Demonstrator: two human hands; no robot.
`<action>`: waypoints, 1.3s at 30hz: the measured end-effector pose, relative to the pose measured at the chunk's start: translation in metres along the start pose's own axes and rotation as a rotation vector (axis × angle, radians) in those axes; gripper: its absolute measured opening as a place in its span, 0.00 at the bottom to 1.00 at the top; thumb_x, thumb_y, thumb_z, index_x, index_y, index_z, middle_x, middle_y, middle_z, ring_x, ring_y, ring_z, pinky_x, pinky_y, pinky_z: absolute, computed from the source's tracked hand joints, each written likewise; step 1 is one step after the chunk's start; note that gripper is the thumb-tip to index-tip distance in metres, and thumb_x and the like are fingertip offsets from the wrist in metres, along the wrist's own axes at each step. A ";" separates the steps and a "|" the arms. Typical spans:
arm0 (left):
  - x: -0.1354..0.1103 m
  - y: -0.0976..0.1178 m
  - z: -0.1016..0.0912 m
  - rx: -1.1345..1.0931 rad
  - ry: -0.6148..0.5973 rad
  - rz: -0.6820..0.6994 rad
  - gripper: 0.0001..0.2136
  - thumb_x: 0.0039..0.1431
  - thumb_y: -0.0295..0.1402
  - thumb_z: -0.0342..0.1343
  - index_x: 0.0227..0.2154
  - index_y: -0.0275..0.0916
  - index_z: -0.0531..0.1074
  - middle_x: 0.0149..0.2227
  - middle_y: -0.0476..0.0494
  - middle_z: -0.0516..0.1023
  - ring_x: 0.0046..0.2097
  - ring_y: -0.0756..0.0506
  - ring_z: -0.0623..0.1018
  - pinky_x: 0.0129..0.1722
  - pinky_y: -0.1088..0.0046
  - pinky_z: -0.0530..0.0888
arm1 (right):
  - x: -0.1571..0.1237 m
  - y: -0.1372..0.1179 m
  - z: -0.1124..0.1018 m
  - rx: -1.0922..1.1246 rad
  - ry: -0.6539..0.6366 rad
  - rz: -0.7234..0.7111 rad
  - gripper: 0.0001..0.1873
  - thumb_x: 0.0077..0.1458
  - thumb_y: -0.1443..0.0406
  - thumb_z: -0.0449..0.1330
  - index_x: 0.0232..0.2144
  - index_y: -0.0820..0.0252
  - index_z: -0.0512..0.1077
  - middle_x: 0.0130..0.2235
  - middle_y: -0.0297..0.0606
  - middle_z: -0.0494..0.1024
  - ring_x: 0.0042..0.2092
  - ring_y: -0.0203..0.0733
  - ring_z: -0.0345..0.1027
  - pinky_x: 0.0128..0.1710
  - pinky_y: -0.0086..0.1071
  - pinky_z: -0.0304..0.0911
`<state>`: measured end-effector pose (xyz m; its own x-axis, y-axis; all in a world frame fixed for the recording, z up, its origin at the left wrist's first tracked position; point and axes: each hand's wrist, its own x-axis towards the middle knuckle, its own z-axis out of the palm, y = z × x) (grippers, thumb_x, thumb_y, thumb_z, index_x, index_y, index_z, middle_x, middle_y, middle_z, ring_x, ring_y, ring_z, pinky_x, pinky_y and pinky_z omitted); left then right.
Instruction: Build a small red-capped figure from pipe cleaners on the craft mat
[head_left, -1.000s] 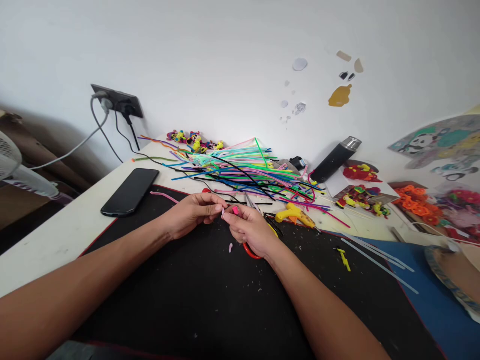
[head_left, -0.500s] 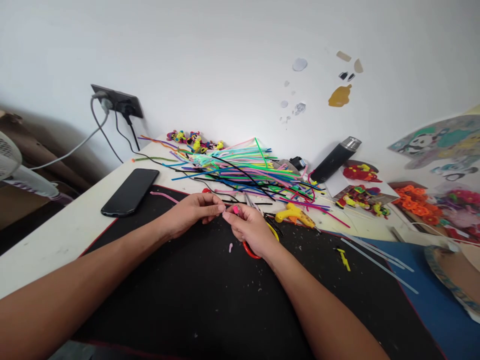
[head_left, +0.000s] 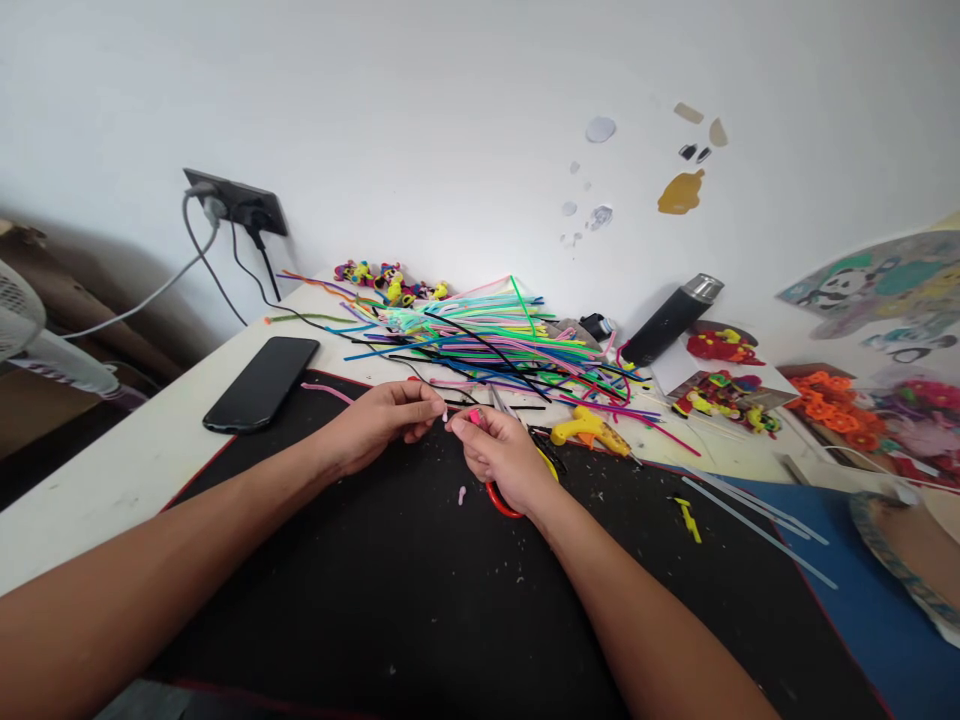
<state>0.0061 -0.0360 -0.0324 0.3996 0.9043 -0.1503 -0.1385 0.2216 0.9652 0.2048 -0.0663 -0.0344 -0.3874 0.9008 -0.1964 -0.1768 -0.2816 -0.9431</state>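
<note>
My left hand (head_left: 397, 420) pinches a tiny pale pink piece (head_left: 445, 413), apparently a bit of pipe cleaner, between thumb and forefinger. Just to its right, my right hand (head_left: 496, 450) is closed with a small bright pink piece (head_left: 475, 416) showing at its fingers; its kind is unclear. The fingertips of both hands are close together above the black mat (head_left: 390, 580). Scissors with a red and yellow handle (head_left: 504, 503) lie partly hidden under my right hand. A short pale pink pipe cleaner piece (head_left: 461, 495) rests on the mat below.
Behind my hands lies a heap of colourful pipe cleaners (head_left: 480, 335). A yellow glue gun (head_left: 589, 428) is at the right, with clear glue sticks (head_left: 761, 525) beyond. A phone (head_left: 261, 385) lies at the left; a black flask (head_left: 671, 320) leans near the wall.
My left fingertips have drawn slightly left, away from my right fingertips, and the pale pink piece shows more between them. My right hand has hardly moved.
</note>
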 end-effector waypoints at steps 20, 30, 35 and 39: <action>-0.001 0.000 0.002 0.027 -0.038 -0.007 0.16 0.51 0.45 0.72 0.31 0.36 0.79 0.26 0.49 0.72 0.27 0.51 0.66 0.26 0.74 0.60 | 0.000 0.001 0.001 0.001 -0.007 -0.001 0.21 0.50 0.52 0.72 0.33 0.58 0.68 0.19 0.19 0.54 0.18 0.26 0.41 0.18 0.26 0.37; 0.000 -0.003 -0.001 -0.016 -0.072 -0.017 0.15 0.51 0.43 0.73 0.33 0.36 0.81 0.27 0.47 0.74 0.28 0.51 0.67 0.26 0.75 0.60 | -0.001 0.002 -0.001 0.021 -0.034 0.020 0.20 0.51 0.53 0.72 0.31 0.57 0.67 0.19 0.19 0.54 0.19 0.26 0.41 0.18 0.25 0.38; -0.001 -0.001 0.000 -0.013 -0.073 -0.022 0.16 0.50 0.43 0.73 0.34 0.35 0.81 0.28 0.47 0.74 0.28 0.51 0.67 0.26 0.75 0.60 | 0.000 0.001 -0.001 0.030 -0.047 0.019 0.21 0.52 0.53 0.72 0.30 0.57 0.66 0.19 0.19 0.53 0.19 0.26 0.41 0.18 0.25 0.37; -0.002 0.001 0.002 -0.013 -0.067 -0.023 0.17 0.49 0.44 0.74 0.30 0.36 0.79 0.27 0.48 0.73 0.28 0.51 0.66 0.26 0.76 0.60 | -0.001 0.000 0.000 0.032 -0.048 0.019 0.20 0.51 0.53 0.72 0.31 0.57 0.67 0.19 0.19 0.54 0.19 0.26 0.41 0.18 0.25 0.37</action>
<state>0.0067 -0.0383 -0.0308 0.4628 0.8725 -0.1568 -0.1404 0.2468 0.9588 0.2051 -0.0672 -0.0343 -0.4337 0.8786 -0.2000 -0.1978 -0.3094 -0.9301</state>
